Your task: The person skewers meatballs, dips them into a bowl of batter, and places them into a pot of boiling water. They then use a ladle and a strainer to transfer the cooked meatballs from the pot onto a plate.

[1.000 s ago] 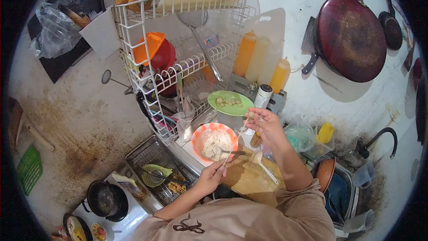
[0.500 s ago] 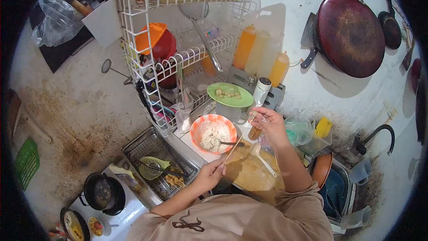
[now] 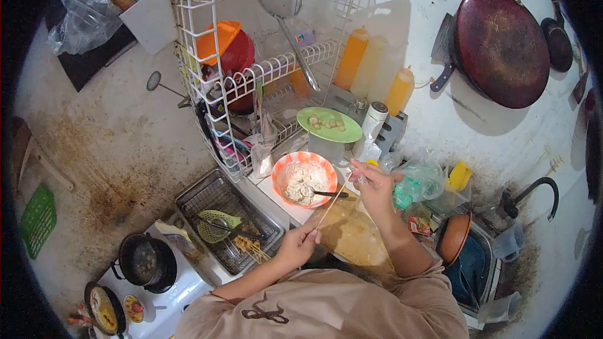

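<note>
From the head view, the left hand (image 3: 300, 243) pinches the near end of a thin stick (image 3: 331, 204). The right hand (image 3: 372, 183) pinches its far end. The stick sits just right of the orange bowl (image 3: 304, 180) of white mix.

Tan short-sleeved shirt with dark squiggle print, bare forearms

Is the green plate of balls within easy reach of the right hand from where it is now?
Probably yes: the right hand sits just below the green plate, nothing between them, though its fingers hold the skewer.
</note>
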A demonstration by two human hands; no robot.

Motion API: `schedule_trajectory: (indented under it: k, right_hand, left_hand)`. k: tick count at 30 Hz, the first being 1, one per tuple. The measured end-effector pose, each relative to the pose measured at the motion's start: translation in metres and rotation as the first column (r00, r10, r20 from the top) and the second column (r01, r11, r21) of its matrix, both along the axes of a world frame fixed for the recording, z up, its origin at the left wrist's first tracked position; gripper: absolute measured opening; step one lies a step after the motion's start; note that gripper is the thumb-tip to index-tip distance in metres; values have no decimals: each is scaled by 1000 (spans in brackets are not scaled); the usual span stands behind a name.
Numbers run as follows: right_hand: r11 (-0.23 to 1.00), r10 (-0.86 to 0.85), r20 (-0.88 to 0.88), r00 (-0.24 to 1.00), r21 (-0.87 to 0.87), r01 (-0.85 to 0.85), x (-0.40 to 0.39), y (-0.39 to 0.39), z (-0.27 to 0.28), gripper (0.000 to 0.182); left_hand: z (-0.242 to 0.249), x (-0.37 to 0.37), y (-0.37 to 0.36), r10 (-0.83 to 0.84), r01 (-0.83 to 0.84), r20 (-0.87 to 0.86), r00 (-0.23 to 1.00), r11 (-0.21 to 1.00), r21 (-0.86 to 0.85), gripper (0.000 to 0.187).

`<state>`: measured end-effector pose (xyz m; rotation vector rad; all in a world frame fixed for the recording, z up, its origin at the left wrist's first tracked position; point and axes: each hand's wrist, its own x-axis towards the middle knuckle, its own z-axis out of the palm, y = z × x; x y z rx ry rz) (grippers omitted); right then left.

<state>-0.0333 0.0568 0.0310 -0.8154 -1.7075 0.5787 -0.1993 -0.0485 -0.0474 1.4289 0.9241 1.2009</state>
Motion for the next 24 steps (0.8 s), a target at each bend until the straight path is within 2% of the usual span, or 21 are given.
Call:
schedule_trajectory:
  k: [2,8,11,17,21,22,24]
  right_hand:
    - [1000,-18,-3,1000,0,18,-3,0,-8,31]
    - [999,-25,96,995,34,21,-10,0,-27,25]
    - [999,-18,106,994,-46,23,-23,-15,-16,25]
    - [993,106,201,974,-63,-95,-31,6,-8,21]
    - [988,152,451,879,-38,-151,-35,18,11,26]
    - [980,169,378,910,-159,-116,-39,16,29,34]
    - [955,110,425,898,-296,23,-44,25,71,41]
  left_hand:
    - [-2,-1,-1,38,-36,-57,998,999,34,32]
    - [-3,-6,-1,39,-39,-6,999,999,6,31]
    - [-9,-7,6,93,-90,-71,993,995,44,31]
    - [-4,-18,17,102,-99,71,992,994,-50,32]
    - [-5,-25,23,135,-132,76,988,990,-49,32]
    - [-6,-27,24,134,-133,82,988,991,-20,32]
    - [-5,-33,27,179,-183,66,982,981,59,31]
